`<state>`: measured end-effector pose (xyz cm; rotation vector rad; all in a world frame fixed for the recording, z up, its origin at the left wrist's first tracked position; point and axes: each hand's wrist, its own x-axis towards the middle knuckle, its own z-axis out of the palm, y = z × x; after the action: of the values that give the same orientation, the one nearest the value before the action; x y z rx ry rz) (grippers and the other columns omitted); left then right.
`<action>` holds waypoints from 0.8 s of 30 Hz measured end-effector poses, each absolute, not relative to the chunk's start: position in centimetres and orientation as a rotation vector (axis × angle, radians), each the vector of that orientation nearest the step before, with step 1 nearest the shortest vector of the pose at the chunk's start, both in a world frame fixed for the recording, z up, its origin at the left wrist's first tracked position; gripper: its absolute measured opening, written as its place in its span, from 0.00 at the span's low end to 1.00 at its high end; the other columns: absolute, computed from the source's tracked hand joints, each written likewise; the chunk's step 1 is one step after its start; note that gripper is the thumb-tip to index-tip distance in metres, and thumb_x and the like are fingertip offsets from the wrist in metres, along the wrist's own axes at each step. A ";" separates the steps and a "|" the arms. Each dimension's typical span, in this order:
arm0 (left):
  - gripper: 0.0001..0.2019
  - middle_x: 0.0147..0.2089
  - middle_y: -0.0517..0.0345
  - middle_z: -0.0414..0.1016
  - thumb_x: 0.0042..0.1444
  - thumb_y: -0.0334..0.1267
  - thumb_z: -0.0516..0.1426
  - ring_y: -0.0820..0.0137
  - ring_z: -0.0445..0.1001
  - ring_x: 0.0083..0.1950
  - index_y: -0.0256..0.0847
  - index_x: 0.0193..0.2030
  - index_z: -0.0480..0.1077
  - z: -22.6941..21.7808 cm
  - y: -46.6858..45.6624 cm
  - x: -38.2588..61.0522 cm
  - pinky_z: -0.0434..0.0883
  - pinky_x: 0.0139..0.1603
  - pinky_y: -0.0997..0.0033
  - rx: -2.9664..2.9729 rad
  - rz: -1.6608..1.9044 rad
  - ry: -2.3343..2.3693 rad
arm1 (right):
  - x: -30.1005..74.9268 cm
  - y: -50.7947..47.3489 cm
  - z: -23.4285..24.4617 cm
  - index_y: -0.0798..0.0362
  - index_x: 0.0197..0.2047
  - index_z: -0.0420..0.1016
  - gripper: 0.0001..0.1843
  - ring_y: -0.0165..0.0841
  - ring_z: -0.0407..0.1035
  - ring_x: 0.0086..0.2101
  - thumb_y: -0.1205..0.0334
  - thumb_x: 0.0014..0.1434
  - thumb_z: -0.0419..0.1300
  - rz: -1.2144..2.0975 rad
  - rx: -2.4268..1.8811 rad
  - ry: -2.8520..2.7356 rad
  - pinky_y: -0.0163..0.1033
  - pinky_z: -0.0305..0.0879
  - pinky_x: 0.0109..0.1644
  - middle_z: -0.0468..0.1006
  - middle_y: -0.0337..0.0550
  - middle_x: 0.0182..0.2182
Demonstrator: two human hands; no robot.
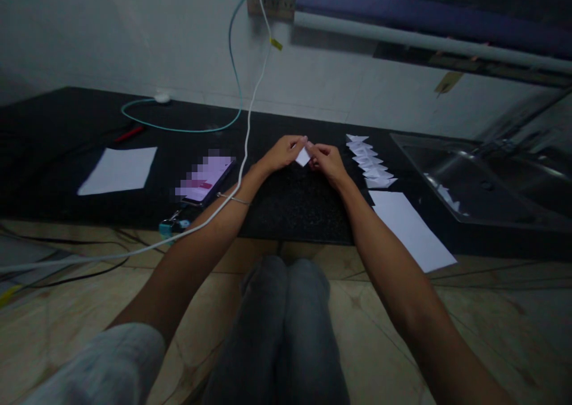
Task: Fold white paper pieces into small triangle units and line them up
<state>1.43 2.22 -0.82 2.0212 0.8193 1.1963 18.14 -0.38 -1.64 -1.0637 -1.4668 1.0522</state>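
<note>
Between my two hands is a small folded piece of white paper (pixel 302 156), held just above the dark counter. My left hand (pixel 286 150) pinches its upper left side with thumb and fingers. On the other side, my right hand (pixel 327 159) grips the right edge, its fingers curled. The thumbs come close together at the top of the paper. To the right of my right hand lies a row of several folded white paper pieces (pixel 367 159), overlapping one another. Below that row, a stack of white paper sheets (pixel 411 229) juts over the counter's front edge.
A metal sink (pixel 487 184) is set into the counter (pixel 304 208) at right. Left of my arms lie a phone (pixel 208 181), a white sheet (pixel 118 170) and a red object (pixel 129 133). A white cable (pixel 248 131) runs across my left forearm; a teal cable (pixel 179 130) lies behind.
</note>
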 end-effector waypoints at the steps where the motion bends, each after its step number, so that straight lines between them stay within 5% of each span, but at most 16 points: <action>1: 0.20 0.25 0.59 0.69 0.67 0.48 0.53 0.74 0.66 0.27 0.38 0.28 0.70 -0.9 2.2 1.5 0.61 0.27 0.76 2.049 1.175 0.813 | 18.2 -0.4 -1.7 0.51 0.24 0.71 0.29 0.25 0.61 0.20 0.32 0.49 0.66 1.026 -1.059 -1.493 0.32 0.58 0.23 0.68 0.35 0.18; 18: 0.28 0.14 0.63 0.62 0.64 0.58 0.54 0.80 0.57 0.14 0.40 0.20 0.66 -0.3 1.6 0.8 0.53 0.19 0.75 1.849 0.865 0.749 | 19.2 0.3 -1.6 0.50 0.25 0.71 0.27 0.26 0.61 0.20 0.34 0.55 0.62 0.884 -1.018 -1.364 0.33 0.59 0.24 0.68 0.36 0.18; 21: 0.28 0.15 0.64 0.60 0.63 0.59 0.54 0.81 0.57 0.15 0.40 0.19 0.64 -0.3 1.7 0.6 0.53 0.20 0.75 1.813 0.913 0.731 | 18.9 0.0 -1.3 0.47 0.37 0.77 0.23 0.28 0.66 0.25 0.35 0.54 0.63 0.974 -0.970 -1.362 0.33 0.63 0.26 0.74 0.37 0.25; 24: 0.27 0.15 0.66 0.58 0.64 0.57 0.54 0.81 0.56 0.16 0.41 0.20 0.62 -0.3 1.9 0.2 0.53 0.20 0.76 1.736 0.954 0.703 | 18.8 -0.3 -1.2 0.38 0.57 0.72 0.32 0.32 0.73 0.35 0.36 0.52 0.65 0.992 -0.916 -1.435 0.37 0.71 0.33 0.79 0.39 0.39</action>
<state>0.22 1.93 -0.35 1.7361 0.7028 0.9537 18.81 -0.29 -1.16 -0.9159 -1.4354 0.9922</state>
